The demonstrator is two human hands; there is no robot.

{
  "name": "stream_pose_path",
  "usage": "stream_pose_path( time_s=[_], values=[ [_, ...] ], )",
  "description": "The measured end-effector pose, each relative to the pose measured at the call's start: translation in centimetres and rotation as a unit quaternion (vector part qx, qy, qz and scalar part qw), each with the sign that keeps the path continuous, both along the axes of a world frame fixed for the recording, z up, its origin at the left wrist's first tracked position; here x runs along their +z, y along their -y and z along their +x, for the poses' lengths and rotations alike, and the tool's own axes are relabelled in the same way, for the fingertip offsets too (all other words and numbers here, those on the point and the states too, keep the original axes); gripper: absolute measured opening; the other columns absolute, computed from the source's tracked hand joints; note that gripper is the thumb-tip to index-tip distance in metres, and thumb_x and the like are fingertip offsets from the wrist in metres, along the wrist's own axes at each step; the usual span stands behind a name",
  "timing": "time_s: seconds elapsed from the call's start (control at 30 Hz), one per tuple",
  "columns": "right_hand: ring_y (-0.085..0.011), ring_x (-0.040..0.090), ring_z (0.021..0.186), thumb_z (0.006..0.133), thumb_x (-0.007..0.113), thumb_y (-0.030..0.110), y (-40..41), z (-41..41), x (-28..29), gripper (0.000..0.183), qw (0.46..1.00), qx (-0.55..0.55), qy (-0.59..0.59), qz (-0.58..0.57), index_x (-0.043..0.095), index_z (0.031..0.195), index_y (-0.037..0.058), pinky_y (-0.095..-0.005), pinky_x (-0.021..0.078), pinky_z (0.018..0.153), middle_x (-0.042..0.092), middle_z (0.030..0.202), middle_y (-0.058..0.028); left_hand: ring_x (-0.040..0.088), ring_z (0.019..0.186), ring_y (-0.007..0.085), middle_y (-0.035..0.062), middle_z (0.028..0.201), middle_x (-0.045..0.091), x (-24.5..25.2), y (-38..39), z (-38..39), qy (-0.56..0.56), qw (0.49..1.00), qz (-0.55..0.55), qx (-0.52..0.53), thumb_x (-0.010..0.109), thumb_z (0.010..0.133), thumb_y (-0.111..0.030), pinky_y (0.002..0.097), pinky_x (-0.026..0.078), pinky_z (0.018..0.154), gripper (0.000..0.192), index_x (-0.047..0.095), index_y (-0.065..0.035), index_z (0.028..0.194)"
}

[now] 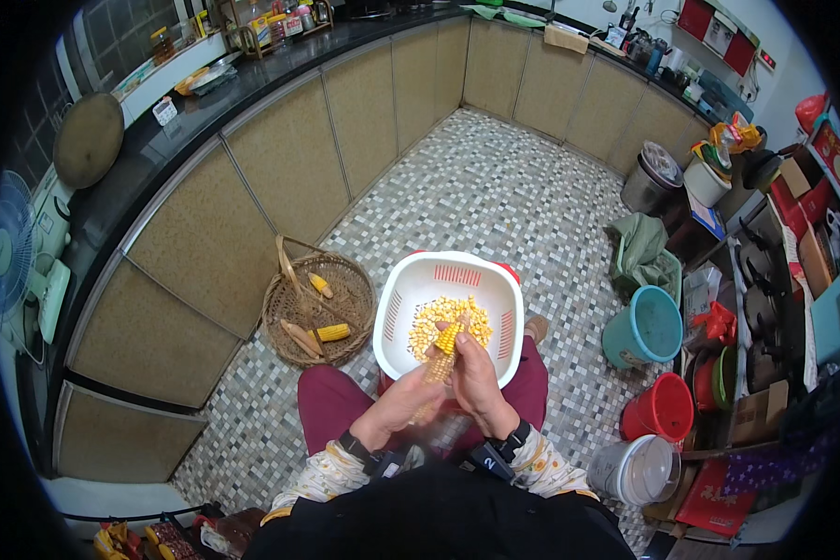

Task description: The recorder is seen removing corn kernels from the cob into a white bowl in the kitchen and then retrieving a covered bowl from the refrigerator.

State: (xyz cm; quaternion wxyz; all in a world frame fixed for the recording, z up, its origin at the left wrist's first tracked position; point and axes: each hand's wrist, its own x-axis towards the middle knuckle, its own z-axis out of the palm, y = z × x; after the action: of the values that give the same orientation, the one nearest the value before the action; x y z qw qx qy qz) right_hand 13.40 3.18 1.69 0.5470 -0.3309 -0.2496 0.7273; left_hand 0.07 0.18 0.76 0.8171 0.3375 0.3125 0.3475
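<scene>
Both hands are over a white plastic colander basin (390,280) between my knees. My left hand (402,395) grips the pale, stripped lower part of a corn cob (439,369). My right hand (476,371) is closed around its upper part, thumb against the remaining yellow kernels (449,337). The fingers hide much of it, so I cannot tell whether a second cob is held there too. Loose corn kernels (427,315) cover the bottom of the basin. To its left, a woven wicker basket (364,280) holds a yellow cob (332,332), a partly stripped one (320,285) and pale ones (299,338).
Cabinets (280,154) under a dark countertop (182,126) curve along the left and back. On the right stand a teal bucket (619,339), a red bucket (640,413), a lidded clear bucket (612,469) and a crowded shelf (735,420). Mosaic-patterned floor (448,189) lies ahead.
</scene>
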Motion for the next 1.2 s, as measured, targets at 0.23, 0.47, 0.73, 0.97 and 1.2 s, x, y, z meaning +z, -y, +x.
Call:
stream_pose_path(
  time_s=[0.23, 0.47, 0.73, 0.97, 1.2],
  values=[
    [-0.0184, 0.053, 0.089, 0.094, 0.038, 0.029, 0.2, 0.1, -0.7, 0.042, 0.999, 0.014, -0.022, 0.025, 0.046, 0.122, -0.0024, -0.0306, 0.0431, 0.083, 0.055, 0.099, -0.0125, 0.040, 0.046, 0.0044, -0.0007, 0.069, 0.047, -0.2, 0.1, 0.0, 0.001, 1.000, 0.012, -0.003, 0.046, 0.089, -0.013, 0.0171, 0.031, 0.039, 0.032, 0.039, -0.0045, 0.119],
    [-0.0169, 0.053, 0.091, 0.095, 0.036, 0.026, 0.3, -0.1, 0.0, 0.042, 1.000, 0.003, 0.011, 0.025, 0.041, 0.127, -0.0010, -0.0297, 0.0427, 0.083, 0.053, 0.104, -0.0108, 0.040, 0.046, 0.0043, -0.0012, 0.069, 0.046, 0.7, 0.1, 0.4, 0.023, 0.999, -0.019, 0.014, 0.048, 0.089, -0.016, 0.0169, 0.031, 0.039, 0.025, 0.042, -0.0064, 0.111],
    [-0.0158, 0.053, 0.085, 0.092, 0.033, 0.026, 0.3, 0.2, -0.1, 0.044, 0.999, 0.006, 0.049, 0.011, 0.041, 0.127, 0.0008, -0.0228, 0.0423, 0.066, 0.056, 0.099, -0.0126, 0.043, 0.047, 0.0041, -0.0014, 0.070, 0.047, -0.2, 0.4, 0.2, 0.029, 0.999, -0.023, 0.003, 0.049, 0.089, -0.018, 0.0166, 0.033, 0.038, 0.025, 0.043, -0.0074, 0.111],
    [-0.0168, 0.053, 0.084, 0.087, 0.036, 0.025, 0.2, 0.1, -0.5, 0.045, 1.000, -0.007, -0.027, -0.006, 0.045, 0.123, 0.0007, -0.0232, 0.0429, 0.064, 0.056, 0.096, -0.0132, 0.043, 0.048, 0.0035, -0.0019, 0.070, 0.047, -0.3, 0.3, 0.3, 0.035, 0.999, -0.020, 0.007, 0.050, 0.089, -0.019, 0.0159, 0.033, 0.038, 0.025, 0.043, -0.0075, 0.111],
    [-0.0180, 0.054, 0.081, 0.094, 0.036, 0.036, -0.1, 0.3, -1.1, 0.045, 1.000, 0.003, 0.006, -0.017, 0.050, 0.116, -0.0005, -0.0268, 0.0459, 0.070, 0.056, 0.094, -0.0136, 0.042, 0.048, 0.0033, -0.0021, 0.070, 0.047, -0.3, 0.2, 0.2, 0.016, 1.000, -0.020, -0.002, 0.048, 0.090, -0.019, 0.0159, 0.032, 0.039, 0.028, 0.042, -0.0069, 0.115]
  ],
)
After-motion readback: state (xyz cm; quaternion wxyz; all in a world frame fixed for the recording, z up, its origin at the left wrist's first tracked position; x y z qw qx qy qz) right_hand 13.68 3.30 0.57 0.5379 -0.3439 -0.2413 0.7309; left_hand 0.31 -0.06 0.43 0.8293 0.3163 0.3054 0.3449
